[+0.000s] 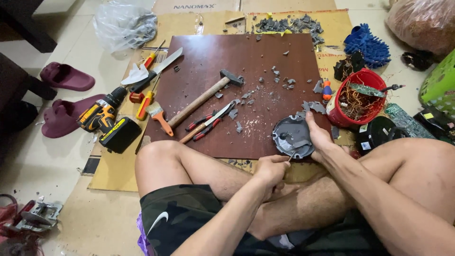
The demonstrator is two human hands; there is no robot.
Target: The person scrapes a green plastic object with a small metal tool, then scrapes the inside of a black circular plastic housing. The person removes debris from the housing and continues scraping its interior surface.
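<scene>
My left hand [271, 169] is clenched around a thin tool whose tip pokes up against the round grey plastic part [292, 136]; the tool itself is mostly hidden in the fist, so I can't tell what kind it is. My right hand [320, 137] is grasping that part from its right edge, thumb up along the rim, holding it tilted on the near edge of the dark red board [213, 61], just in front of my crossed legs.

On the board: a wooden-handled hammer [204, 97] lies diagonal near the middle, red-handled pliers [208, 124] just below it, touching or nearly so. Grey plastic shards [284, 83] are scattered across the right half, with a bigger heap [286, 23] on the cardboard beyond the far edge.

Left of the board, on cardboard [113, 170]: a yellow-and-black cordless drill [106, 118], a paintbrush with orange handle [159, 116], a long knife [156, 71], orange-handled screwdrivers [147, 102].

Right of my right hand: a red bucket [360, 99] with tangled copper wire and a green circuit board [367, 90] lying across the top. A small orange-and-blue screwdriver [327, 89] stands just beside the bucket's left wall. A blue fuzzy mitt [367, 45] sits behind it, well apart from the part.

Far left on the floor tiles: a pair of maroon slippers [66, 78]. A clear plastic bag [125, 23] lies at the top left.
</scene>
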